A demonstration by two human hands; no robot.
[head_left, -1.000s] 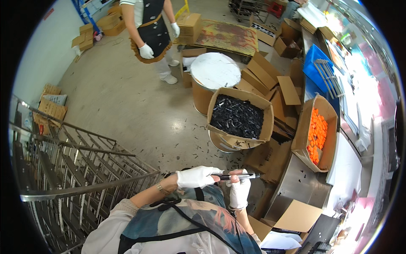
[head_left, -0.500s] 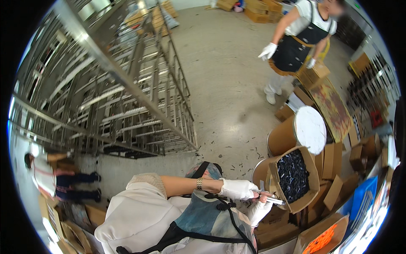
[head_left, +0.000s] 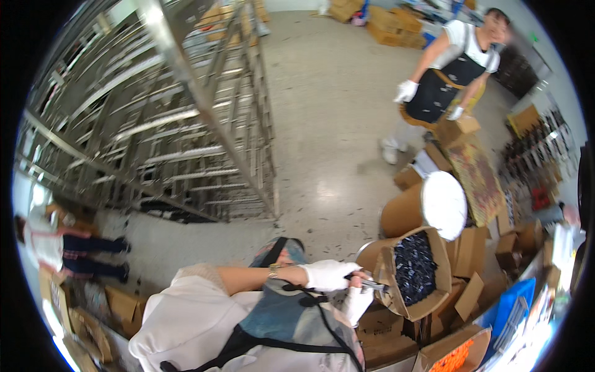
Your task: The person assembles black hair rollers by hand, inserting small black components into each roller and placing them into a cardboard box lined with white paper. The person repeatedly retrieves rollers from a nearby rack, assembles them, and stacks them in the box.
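Fingers of the left hand (head_left: 328,274) clamp a slim tool (head_left: 372,284), its long axis pointing right toward the box of black parts (head_left: 414,268); right hand (head_left: 357,302) grips beneath.

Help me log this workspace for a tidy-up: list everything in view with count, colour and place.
rack: one, grey metal, upper left
drum: one, brown with white lid, right of centre
box of dark parts: one, brown, beside the hands
box of orange parts: one, bottom right
co-worker: one, dark apron, white gloves, upper right
second person: one, far left
tool: one, slim, dark, in both hands
left hand: white glove, grip on tool
right hand: white glove, under tool
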